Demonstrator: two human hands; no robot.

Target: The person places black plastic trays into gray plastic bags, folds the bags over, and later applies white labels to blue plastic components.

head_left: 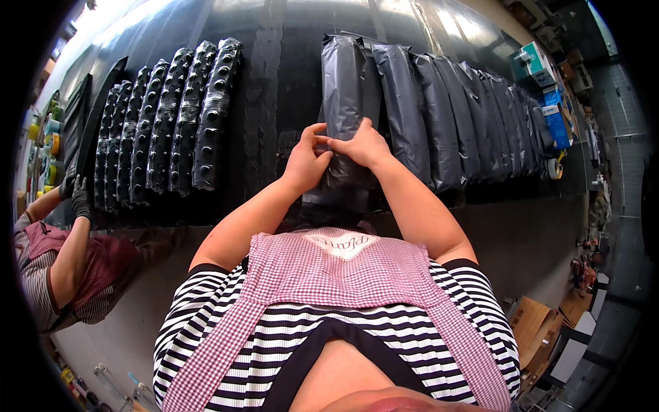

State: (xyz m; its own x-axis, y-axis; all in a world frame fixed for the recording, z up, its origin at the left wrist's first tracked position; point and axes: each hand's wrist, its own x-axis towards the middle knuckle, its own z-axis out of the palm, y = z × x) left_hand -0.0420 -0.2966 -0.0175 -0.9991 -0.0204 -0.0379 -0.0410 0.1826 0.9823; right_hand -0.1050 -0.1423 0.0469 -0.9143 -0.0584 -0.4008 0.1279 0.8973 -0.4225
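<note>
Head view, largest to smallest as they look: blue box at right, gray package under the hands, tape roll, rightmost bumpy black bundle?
1. Handled gray package
2. Bumpy black bundle
3. Blue box
4. Tape roll

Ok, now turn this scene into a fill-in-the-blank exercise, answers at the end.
1. The left hand and right hand are at the grey package on the ____ end of its row.
2. Bumpy black bundles lie to the hands' left, the other grey packages to their ____.
3. The co-worker's hands wear black ____.
4. The checked apron covers a black-and-white ____ shirt.

Missing words: left; right; gloves; striped.
</note>
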